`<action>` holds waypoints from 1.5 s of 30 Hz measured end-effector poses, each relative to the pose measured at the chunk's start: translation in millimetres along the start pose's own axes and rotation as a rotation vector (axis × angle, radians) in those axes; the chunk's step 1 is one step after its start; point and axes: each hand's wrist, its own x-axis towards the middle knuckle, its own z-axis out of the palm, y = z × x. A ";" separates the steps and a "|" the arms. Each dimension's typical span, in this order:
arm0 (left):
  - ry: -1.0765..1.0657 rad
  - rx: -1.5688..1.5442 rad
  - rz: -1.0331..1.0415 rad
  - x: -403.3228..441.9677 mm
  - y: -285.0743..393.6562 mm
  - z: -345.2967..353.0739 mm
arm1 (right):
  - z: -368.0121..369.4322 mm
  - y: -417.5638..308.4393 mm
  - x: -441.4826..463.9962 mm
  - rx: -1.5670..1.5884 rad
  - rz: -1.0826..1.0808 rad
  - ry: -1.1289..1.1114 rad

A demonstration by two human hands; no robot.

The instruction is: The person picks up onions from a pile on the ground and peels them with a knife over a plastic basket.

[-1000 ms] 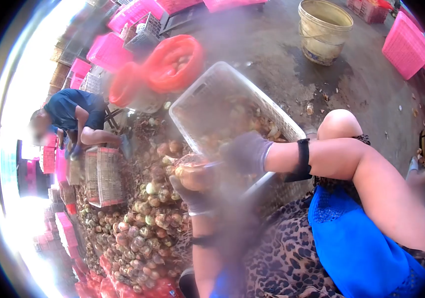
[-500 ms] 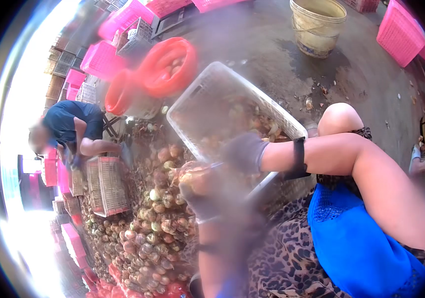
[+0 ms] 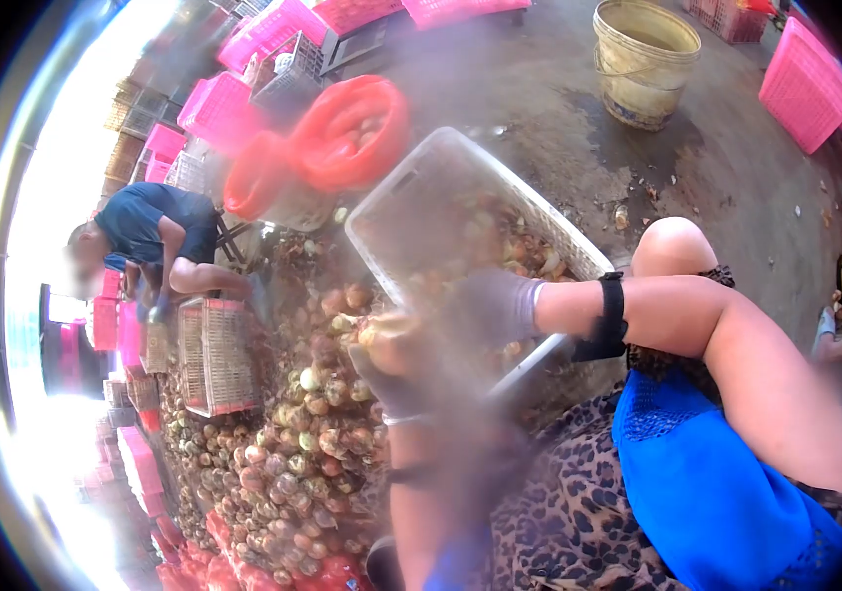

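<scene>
A pale brown onion (image 3: 391, 342) is in my gloved left hand (image 3: 382, 382), which is closed around it above the onion pile. My gloved right hand (image 3: 496, 307) is close to the onion, over the near part of a white plastic crate (image 3: 529, 197). A hazy smear across the view hides the right fingers, so what they hold cannot be made out. Onions and loose skins lie inside the crate. A large heap of onions (image 3: 288, 473) spreads on the floor beside my left forearm.
Red-lined containers (image 3: 352, 133) stand beyond the crate, one with onions. A dirty bucket (image 3: 643, 69) stands farther back. At left, a bent-over person (image 3: 160, 231) works behind a slatted crate (image 3: 214, 360). Pink crates (image 3: 805, 84) line the edges; red mesh bags (image 3: 234, 561) lie below.
The view has shifted slightly, moving the surroundings a little to the right. The onion in my left hand shows a smoother, paler side. Both hands stay close together.
</scene>
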 end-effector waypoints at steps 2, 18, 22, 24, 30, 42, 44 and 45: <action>0.131 0.147 -0.001 -16.8 -21.3 52.8 | -14.0 -13.5 -5.8 0.184 0.036 0.269; -0.061 0.780 -0.079 -12.8 -28.1 83.6 | -45.8 -3.0 -5.1 0.653 0.178 0.326; -0.105 0.572 -0.024 -24.6 -24.5 93.3 | -69.6 57.3 4.3 1.134 0.566 0.426; -0.236 0.547 0.047 -28.4 -18.3 102.6 | -70.0 66.6 -1.7 0.748 0.617 0.357; -0.215 0.338 0.021 -7.1 -6.8 66.1 | -26.6 14.2 -11.7 0.544 0.281 -0.064; -0.060 0.585 0.129 -0.5 -29.8 88.6 | -19.4 -5.2 -8.2 0.200 -0.031 0.349; -0.063 0.653 0.170 -0.2 -28.9 86.8 | -24.8 -17.6 -10.2 0.016 -0.006 0.297; -0.072 0.659 0.203 -2.0 -30.0 87.3 | -26.1 -20.7 -10.8 -0.058 -0.010 0.269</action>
